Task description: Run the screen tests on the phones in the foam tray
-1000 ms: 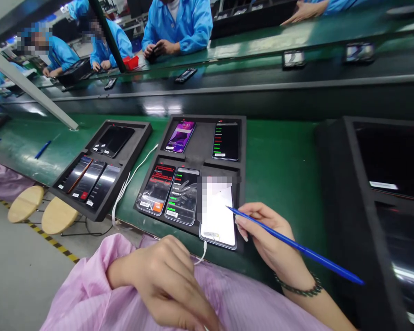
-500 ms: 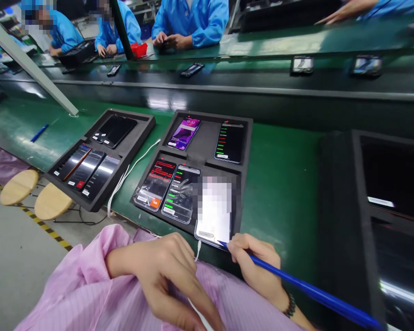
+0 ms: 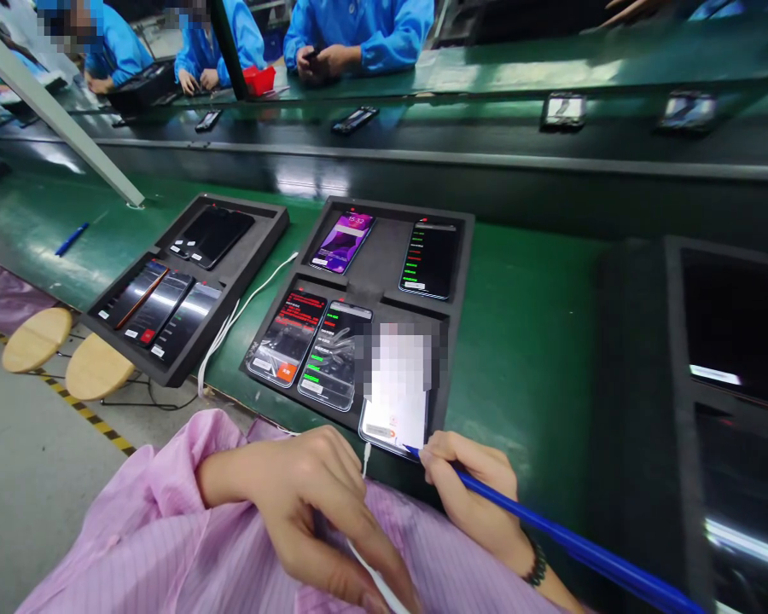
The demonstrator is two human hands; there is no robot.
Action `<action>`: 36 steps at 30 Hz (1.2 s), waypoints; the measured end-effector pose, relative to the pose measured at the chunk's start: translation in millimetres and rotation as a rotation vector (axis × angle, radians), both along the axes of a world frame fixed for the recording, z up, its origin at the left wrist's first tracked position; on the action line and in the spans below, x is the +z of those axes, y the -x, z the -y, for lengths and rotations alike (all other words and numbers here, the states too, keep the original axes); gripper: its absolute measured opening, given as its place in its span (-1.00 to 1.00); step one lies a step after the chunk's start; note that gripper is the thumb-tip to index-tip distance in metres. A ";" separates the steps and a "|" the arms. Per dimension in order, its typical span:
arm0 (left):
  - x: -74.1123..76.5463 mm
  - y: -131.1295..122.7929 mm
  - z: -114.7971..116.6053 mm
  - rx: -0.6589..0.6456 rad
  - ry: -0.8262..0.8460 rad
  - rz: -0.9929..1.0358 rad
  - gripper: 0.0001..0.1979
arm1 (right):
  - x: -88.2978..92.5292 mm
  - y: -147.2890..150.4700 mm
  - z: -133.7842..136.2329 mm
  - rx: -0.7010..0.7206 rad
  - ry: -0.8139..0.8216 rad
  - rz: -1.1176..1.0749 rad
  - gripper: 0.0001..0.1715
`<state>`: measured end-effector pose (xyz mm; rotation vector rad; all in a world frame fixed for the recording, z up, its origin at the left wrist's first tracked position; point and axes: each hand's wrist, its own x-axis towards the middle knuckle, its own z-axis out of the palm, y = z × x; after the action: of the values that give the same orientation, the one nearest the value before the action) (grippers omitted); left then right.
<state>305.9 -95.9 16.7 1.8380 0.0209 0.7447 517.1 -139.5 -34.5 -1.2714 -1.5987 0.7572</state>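
My right hand (image 3: 477, 490) is closed around a long blue stylus (image 3: 550, 533). The stylus tip rests at the lower right of a phone (image 3: 400, 409) with a bright white screen, part of which is blurred out. This phone lies in the front right of a dark foam tray (image 3: 461, 256). A white cable plug (image 3: 367, 456) sits at its bottom edge. In front of my body, my left hand (image 3: 320, 503) is bent with thumb and fingers pinched on a white cable (image 3: 381, 584). Two phones with coloured test text, a dark-screened phone (image 3: 336, 354) among them, lie beside the bright one.
A second foam tray (image 3: 272, 226) with several phones and an orange stick (image 3: 141, 298) stands left. More white cable (image 3: 221, 337) runs between the trays. Dark stacked trays (image 3: 678, 341) rise at right. Across the line (image 3: 454, 141), co-workers in blue handle devices.
The view has shifted slightly. A small reddish icon now shows low on the bright screen. The co-worker's arm at the top right has drawn back. Both my hands stay nearly where they were.
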 end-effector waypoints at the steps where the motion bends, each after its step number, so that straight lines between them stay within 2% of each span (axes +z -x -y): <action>1: 0.6 -0.3 -0.4 0.007 0.001 0.016 -0.86 | -0.2 -0.1 0.0 0.010 0.001 0.001 -0.59; 8: 0.6 0.4 -2.6 0.017 0.014 0.057 -0.88 | -0.3 -0.2 0.8 0.003 -0.057 -0.005 -0.59; 10: -0.4 1.3 -3.5 0.010 0.023 0.060 -0.88 | 0.8 -1.2 -1.3 -0.044 -0.101 -0.006 -0.62; 12: -0.7 2.1 -4.6 -0.004 0.029 0.051 -0.87 | 1.6 -2.8 -6.0 -0.118 -0.168 0.040 -0.74; 14: -0.4 3.1 -5.7 -0.024 0.032 0.007 -0.86 | 0.8 -4.1 -12.7 -0.152 -0.256 0.205 -0.80; 18: 0.0 6.1 -7.1 -0.096 0.059 -0.195 -0.71 | -6.1 -4.8 -23.5 -0.167 -0.334 0.546 -0.67; 22: -0.8 10.7 -7.9 -0.113 0.111 -0.320 -0.57 | -9.2 -6.4 -24.3 -0.280 -0.307 0.569 -0.63; 25: 0.7 13.3 -8.8 -0.085 0.108 -0.328 -0.56 | -2.7 -7.9 -21.9 -0.278 -0.288 0.492 -0.64; 28: 4.8 14.2 -9.1 -0.009 0.035 -0.300 -0.55 | 5.9 -4.8 -21.0 -0.124 -0.291 0.454 -0.63; 31: 9.9 13.2 -7.8 0.149 -0.005 -0.381 -0.48 | 7.5 2.6 -23.1 0.011 -0.324 0.522 -0.65; 34: 14.9 9.5 -6.1 0.370 -0.007 -0.670 -0.52 | 1.6 6.9 -25.7 0.088 -0.338 0.580 -0.64; 36: 17.7 5.1 -5.5 0.488 -0.061 -0.902 -0.60 | -2.2 4.2 -26.2 0.081 -0.336 0.601 -0.66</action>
<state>300.7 -90.3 34.4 2.1094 1.0638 0.1714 512.9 -113.4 -36.7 -1.2506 -2.1564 0.1278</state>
